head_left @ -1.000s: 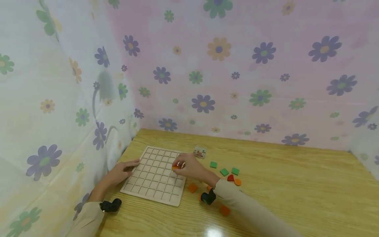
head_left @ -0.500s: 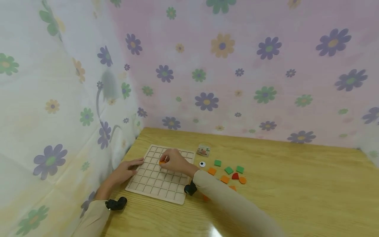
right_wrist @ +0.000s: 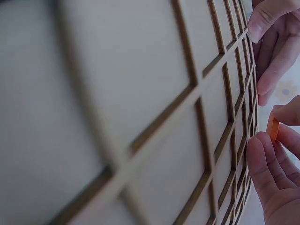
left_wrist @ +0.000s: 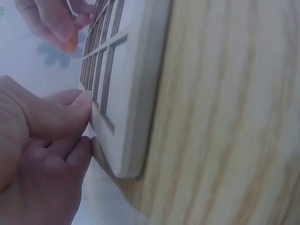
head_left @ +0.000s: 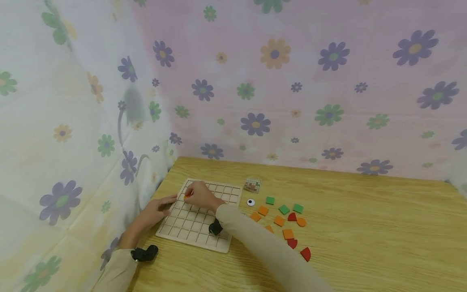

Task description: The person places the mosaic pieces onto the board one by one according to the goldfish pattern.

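Observation:
A pale wooden grid board (head_left: 178, 223) lies on the table, divided into small square cells by raised ridges. My right hand (head_left: 200, 195) is over its upper left part. Between thumb and fingertips it pinches a thin orange tile (right_wrist: 273, 127), seen edge-on in the right wrist view close over the ridges. At the board's left edge rests my left hand (head_left: 154, 210), fingers extended and thumb apart. In the left wrist view that hand's thumb (left_wrist: 70, 110) touches the board's side, with the other fingers beside it.
Right of the board lie several orange tiles (head_left: 279, 220), green squares (head_left: 270, 200), red quarter-round pieces (head_left: 306, 254) and an orange disc (head_left: 301, 222). A white eye piece (head_left: 250, 202) and a small pattern card (head_left: 252, 185) sit nearer the board. A floral cloth wall (head_left: 144, 134) borders the left side.
The right hand has carried the orange tile leftward across the board, from its right side to the upper left. Its arm now uncovers more loose pieces. The left hand stays at the edge.

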The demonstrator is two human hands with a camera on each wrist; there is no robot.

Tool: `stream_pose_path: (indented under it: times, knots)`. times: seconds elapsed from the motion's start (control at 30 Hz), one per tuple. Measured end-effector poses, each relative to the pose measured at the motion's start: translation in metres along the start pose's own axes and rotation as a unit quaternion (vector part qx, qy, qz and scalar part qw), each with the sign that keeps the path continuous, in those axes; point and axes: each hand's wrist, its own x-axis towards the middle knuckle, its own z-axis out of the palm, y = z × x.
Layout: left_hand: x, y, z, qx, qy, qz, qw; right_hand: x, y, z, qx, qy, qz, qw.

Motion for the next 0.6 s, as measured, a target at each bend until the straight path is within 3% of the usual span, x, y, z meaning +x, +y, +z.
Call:
stream_pose_path:
  times: [0.1,0.23,0.4,0.6]
  knots:
    - [-0.002,-0.002,0.001,-0.002,0.0,-0.01,1.0,0.007,0.001,0.008,0.009,-0.004,0.007,1.0]
    - [-0.002,-0.002,0.003,-0.005,-0.003,-0.008,0.9999,0.012,0.001,0.013,-0.019,-0.005,0.026,0.999]
    - [0.0,0.0,0.003,-0.006,0.003,0.001,1.0,0.016,0.001,0.019,-0.068,0.005,0.014,0.998]
    - [0.0,-0.001,0.002,-0.02,0.008,-0.013,0.9997,0.019,-0.006,0.025,-0.088,0.033,0.005,0.996]
